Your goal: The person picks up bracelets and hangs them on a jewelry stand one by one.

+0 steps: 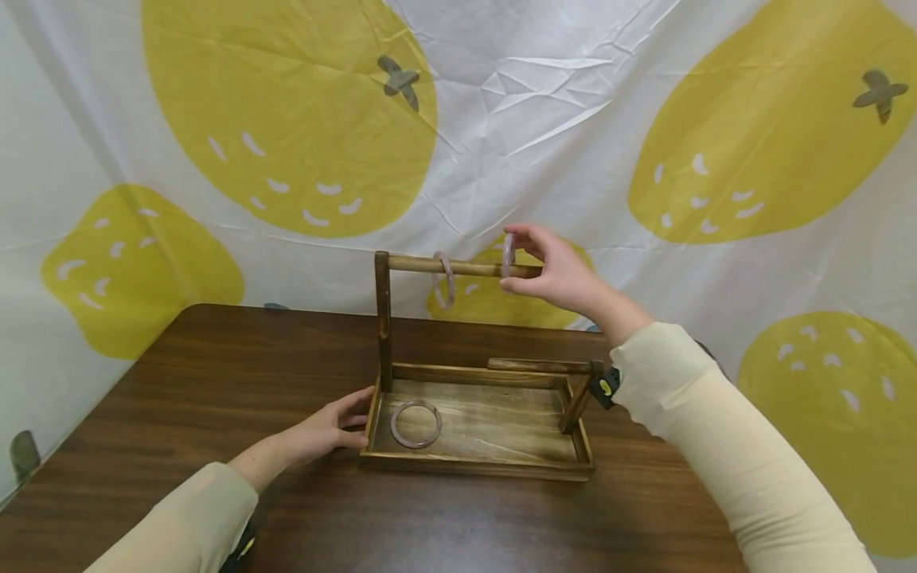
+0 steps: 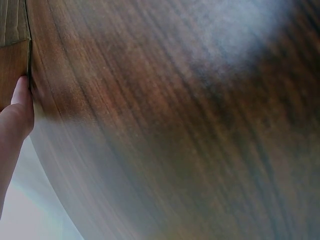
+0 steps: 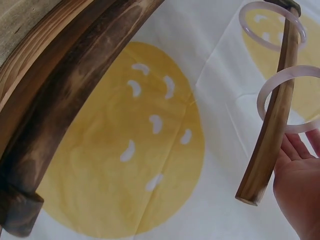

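Observation:
A pale pinkish bangle [image 1: 508, 255] is pinched between the thumb and fingers of my right hand [image 1: 555, 270]. In the right wrist view this bangle [image 3: 266, 95] encircles the upper wooden bar [image 3: 272, 135] near its free end. Farther along the same bar hangs another bangle [image 1: 444, 281], untouched. A third bangle [image 1: 416, 424] lies flat inside the wooden tray stand [image 1: 476, 468], toward its left end. My left hand [image 1: 322, 434] rests against the tray's left outer side, its thumb and fingers extended. Only part of the left hand [image 2: 17, 112] shows in the left wrist view.
A lower wooden bar [image 1: 537, 366] juts leftward from a short post on the tray's right end. The upper bar's tall post [image 1: 384, 318] rises at the left end. Under the stand is a dark wood table [image 1: 286, 342], with a lemon-print cloth [image 1: 523, 143] hanging behind.

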The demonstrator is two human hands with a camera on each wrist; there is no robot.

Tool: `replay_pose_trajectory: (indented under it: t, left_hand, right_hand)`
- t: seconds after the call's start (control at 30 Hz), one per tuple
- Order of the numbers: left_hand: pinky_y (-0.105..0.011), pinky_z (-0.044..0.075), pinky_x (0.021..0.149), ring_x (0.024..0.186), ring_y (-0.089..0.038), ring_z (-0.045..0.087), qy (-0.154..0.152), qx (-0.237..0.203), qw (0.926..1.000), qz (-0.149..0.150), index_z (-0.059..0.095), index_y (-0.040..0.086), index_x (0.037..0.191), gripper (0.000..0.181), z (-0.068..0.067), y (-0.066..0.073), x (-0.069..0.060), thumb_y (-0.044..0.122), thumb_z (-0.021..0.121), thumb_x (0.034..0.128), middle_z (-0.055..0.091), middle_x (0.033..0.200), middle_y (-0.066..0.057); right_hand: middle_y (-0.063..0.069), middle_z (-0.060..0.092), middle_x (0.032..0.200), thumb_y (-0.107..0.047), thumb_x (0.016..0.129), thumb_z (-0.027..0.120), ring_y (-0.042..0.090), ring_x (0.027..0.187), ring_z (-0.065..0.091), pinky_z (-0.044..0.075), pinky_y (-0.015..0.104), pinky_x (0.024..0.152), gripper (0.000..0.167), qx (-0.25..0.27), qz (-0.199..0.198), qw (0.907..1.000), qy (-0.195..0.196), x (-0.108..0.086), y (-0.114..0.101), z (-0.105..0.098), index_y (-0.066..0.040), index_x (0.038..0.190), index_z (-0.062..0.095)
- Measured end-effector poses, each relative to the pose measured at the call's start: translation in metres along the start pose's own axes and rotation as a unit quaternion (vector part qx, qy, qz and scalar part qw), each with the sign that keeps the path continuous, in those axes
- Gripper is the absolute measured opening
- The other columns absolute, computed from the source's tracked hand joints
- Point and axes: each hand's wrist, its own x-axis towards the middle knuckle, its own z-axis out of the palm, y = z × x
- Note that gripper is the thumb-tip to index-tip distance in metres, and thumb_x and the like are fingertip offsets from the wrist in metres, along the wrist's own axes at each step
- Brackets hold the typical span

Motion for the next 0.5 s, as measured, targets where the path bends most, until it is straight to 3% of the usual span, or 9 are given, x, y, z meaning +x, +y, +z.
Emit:
replay_pose_trajectory:
  t: [0.5]
  left_hand:
    - [-0.043,0.043,0.099,0.135,-0.051,0.021,-0.013,0.008,0.9999,0.003,0.002,-0.006,0.148,0.085,-0.0027,0.0006,-0.0005,0.002,0.061,0.0872,-0.001,0.152,-0.032]
  right_hand:
    - [0.020,0.046,0.132,-0.014,0.079,0.072,0.033,0.129,0.041,0.026,0.042,0.113,0.074,-0.055,-0.004,0.9981,-0.028,0.0085,-0.0070,0.0095,0.003,0.140,0.034]
